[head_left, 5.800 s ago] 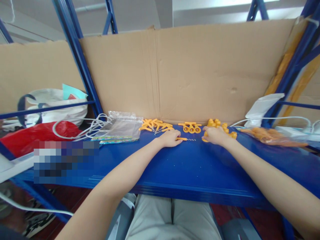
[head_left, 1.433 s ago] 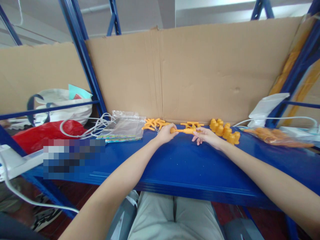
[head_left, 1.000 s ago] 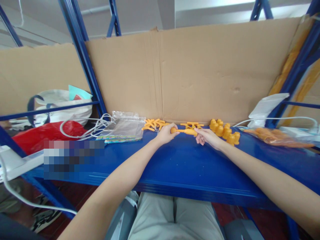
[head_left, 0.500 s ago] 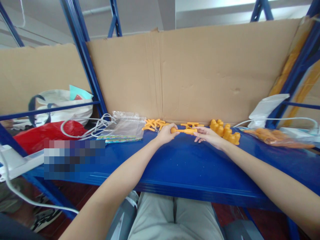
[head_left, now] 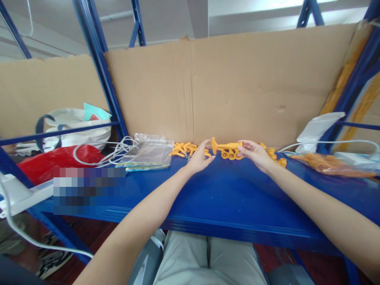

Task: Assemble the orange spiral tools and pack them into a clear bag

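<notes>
My right hand (head_left: 254,153) pinches one end of an orange-yellow T-handled plastic piece (head_left: 227,147), which lies sideways in the air above the table. Close to its crossbar, my left hand (head_left: 199,159) is open, thumb and fingers apart, and appears not to touch it. Below the piece, several orange round-ended parts (head_left: 230,154) rest on the table. Behind my left hand is a pile of orange branching parts (head_left: 181,149) with a small metal chain. More orange parts (head_left: 271,153) stand partly hidden behind my right hand.
Clear plastic bags (head_left: 148,154) and coiled white cable (head_left: 118,147) lie left on the blue table (head_left: 222,198). A bag of orange pieces (head_left: 329,163) sits at the right. A cardboard panel (head_left: 252,87) closes off the back. A red bag (head_left: 59,162) is at far left.
My left hand has let go of the orange piece and opened. My right hand has raised the piece slightly to the right, so its T-shaped end now shows.
</notes>
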A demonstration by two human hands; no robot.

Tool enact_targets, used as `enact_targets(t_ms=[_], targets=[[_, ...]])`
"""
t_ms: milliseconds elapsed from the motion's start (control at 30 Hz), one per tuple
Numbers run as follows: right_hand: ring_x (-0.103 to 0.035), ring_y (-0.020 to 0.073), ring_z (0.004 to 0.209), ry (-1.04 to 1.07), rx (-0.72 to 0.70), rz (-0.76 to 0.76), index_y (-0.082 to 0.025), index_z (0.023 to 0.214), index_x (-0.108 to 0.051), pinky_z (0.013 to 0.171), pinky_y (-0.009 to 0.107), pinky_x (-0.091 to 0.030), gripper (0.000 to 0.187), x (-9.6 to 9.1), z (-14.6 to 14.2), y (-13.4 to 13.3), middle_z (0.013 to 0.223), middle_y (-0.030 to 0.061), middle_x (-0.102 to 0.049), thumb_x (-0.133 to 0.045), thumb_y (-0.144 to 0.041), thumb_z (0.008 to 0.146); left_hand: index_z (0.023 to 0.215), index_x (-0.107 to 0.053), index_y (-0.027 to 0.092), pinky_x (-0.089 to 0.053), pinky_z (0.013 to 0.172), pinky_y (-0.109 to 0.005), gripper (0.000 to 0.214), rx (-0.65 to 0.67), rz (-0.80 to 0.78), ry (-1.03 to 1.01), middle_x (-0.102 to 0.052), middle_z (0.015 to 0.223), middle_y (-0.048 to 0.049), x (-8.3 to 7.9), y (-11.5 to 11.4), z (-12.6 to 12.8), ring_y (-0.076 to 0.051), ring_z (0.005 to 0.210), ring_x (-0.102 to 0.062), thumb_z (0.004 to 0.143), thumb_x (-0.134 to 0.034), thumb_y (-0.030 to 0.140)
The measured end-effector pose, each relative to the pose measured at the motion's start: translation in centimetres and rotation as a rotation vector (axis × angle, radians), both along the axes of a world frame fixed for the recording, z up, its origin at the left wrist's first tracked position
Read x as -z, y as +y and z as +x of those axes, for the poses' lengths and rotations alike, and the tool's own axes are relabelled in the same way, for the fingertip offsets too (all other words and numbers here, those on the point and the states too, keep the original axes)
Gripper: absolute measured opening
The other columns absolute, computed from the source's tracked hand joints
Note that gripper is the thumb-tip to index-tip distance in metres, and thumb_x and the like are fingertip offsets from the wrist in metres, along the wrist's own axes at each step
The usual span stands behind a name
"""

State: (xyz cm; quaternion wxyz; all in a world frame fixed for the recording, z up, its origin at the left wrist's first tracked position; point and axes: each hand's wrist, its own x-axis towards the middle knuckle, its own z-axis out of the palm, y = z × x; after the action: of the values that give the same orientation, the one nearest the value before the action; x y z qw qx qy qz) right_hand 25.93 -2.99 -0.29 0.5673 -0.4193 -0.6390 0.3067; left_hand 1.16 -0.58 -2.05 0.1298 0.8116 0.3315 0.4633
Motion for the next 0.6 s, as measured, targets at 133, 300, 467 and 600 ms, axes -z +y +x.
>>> enact_targets(t_ms=[133,300,467,600], targets=[[-0.066,0.0215,0.088,-0.192,0.315,0.152,-0.023,0.115,-0.056,0.076,0.036,-0.054,0.045,-1.1,1.9,1.3,0.115,0.0087,-0.063,-0.065,-0.044,0.076,0.126,-0.045,0.019,-0.051,0.07,-0.027,0.049,-0.028,0.0,0.11,-0.058,0.115,-0.0086,0.1,0.2,-0.3,-0.005,0.056,-0.049,0.079,-0.061,0.021],[-0.06,0.0277,0.105,-0.752,0.566,0.195,-0.02,0.119,-0.055,0.091,0.04,-0.047,0.035,-1.8,2.8,1.8,0.12,0.0124,-0.061,-0.052,-0.026,0.085,0.112,-0.055,0.018,-0.052,0.076,-0.03,0.033,-0.019,-0.017,0.22,-0.063,0.103,-0.0055,0.0,0.3,-0.3,-0.011,0.071,-0.059,0.079,-0.06,0.02],[-0.059,0.0297,0.103,-1.237,0.552,0.169,-0.017,0.118,-0.055,0.089,0.043,-0.043,0.035,-0.5,2.1,2.0,0.116,0.0156,-0.06,-0.04,-0.014,0.087,0.107,-0.057,0.018,-0.051,0.076,-0.029,0.028,-0.039,-0.039,0.251,-0.065,0.095,-0.004,-0.1,0.2,-0.1,-0.015,0.08,-0.063,0.079,-0.059,0.019],[-0.06,0.0301,0.1,-1.332,0.509,0.113,-0.014,0.12,-0.053,0.088,0.043,-0.044,0.042,1.0,1.3,2.3,0.116,0.0186,-0.06,-0.034,-0.005,0.084,0.109,-0.057,0.018,-0.051,0.075,-0.028,0.029,-0.044,-0.047,0.262,-0.065,0.094,-0.0036,0.0,0.2,-0.1,-0.015,0.079,-0.063,0.079,-0.058,0.019]])
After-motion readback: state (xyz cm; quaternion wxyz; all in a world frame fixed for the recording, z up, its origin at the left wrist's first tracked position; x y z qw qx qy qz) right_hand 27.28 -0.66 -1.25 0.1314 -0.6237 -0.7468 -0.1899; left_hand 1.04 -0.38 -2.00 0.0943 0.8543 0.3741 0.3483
